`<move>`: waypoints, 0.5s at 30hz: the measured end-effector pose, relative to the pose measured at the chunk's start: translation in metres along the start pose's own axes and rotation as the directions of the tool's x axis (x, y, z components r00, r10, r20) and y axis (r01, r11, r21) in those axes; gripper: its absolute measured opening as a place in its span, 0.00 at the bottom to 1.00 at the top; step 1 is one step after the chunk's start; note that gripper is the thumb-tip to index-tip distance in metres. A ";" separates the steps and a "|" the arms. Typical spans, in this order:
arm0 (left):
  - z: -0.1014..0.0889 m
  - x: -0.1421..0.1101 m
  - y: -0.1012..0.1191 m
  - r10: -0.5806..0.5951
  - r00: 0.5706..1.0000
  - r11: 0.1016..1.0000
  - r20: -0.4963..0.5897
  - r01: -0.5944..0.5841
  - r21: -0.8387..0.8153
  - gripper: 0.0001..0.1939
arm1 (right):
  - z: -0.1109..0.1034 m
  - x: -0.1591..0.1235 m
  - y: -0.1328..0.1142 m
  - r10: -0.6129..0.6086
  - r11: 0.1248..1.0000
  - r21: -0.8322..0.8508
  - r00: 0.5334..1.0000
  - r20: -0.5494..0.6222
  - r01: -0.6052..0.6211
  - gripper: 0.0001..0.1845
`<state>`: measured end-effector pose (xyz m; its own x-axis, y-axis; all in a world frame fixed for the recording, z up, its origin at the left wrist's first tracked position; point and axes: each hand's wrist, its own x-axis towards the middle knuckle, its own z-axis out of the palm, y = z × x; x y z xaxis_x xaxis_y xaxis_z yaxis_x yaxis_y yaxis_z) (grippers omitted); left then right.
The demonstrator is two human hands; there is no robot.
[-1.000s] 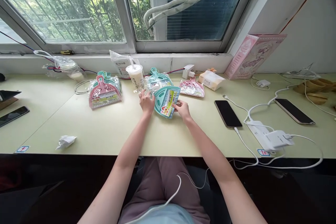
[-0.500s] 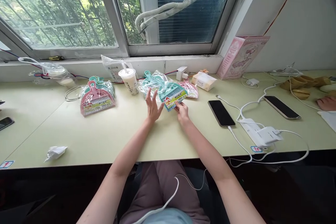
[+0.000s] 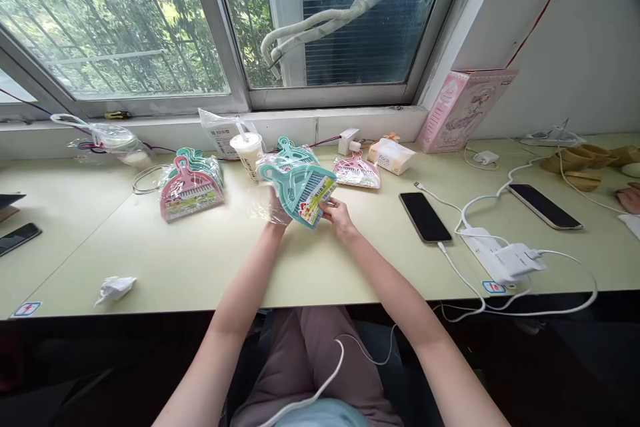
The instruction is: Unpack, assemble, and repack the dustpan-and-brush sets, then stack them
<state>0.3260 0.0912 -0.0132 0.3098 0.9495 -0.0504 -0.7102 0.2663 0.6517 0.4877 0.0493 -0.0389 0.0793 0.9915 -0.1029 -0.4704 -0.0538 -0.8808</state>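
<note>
Teal dustpan (image 3: 299, 188) | right hand (image 3: 340, 217) outstretched, fingers pinching edge | left hand (image 3: 279, 209) outstretched, fingers hidden, can't tell

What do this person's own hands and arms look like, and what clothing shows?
The left hand, partly hidden, and right hand show no gloves; no watch or ring can be made out. Both forearms are bare, without visible sleeves. Below show a light blue top and mauve trousers.

Teal dustpan-and-brush set (image 3: 306, 192), yellow printed label, clear plastic wrap, tilted over the surface (image 3: 200, 267), nearer its back edge, handle leftward
</note>
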 end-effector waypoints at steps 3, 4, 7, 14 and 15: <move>0.017 -0.002 -0.022 -0.029 0.999 0.999 0.045 0.031 -0.027 0.25 | 0.008 -0.006 -0.002 -0.021 0.997 0.077 0.999 -0.041 0.024 0.21; 0.022 -0.003 -0.029 -0.047 0.997 0.999 0.055 0.049 -0.023 0.22 | 0.009 -0.007 -0.005 -0.049 0.994 0.098 0.997 -0.054 0.054 0.21; 0.033 -0.002 -0.046 -0.137 0.986 0.990 0.100 0.132 0.051 0.16 | 0.011 -0.012 -0.014 -0.141 0.980 0.125 0.986 -0.088 0.152 0.22; 0.017 0.016 -0.025 -0.009 0.997 0.995 0.077 0.002 0.099 0.18 | 0.010 -0.012 -0.014 -0.113 0.986 0.113 0.992 -0.064 0.119 0.24; 0.013 0.017 -0.017 0.008 0.998 0.997 0.061 -0.013 0.081 0.21 | 0.010 -0.011 -0.012 -0.089 0.990 0.105 0.995 -0.040 0.093 0.24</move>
<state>0.3518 0.1005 -0.0155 0.3417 0.9398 0.0008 -0.6604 0.2395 0.7116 0.4840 0.0404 -0.0226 0.1556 0.9869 -0.0422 -0.5509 0.0512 -0.8330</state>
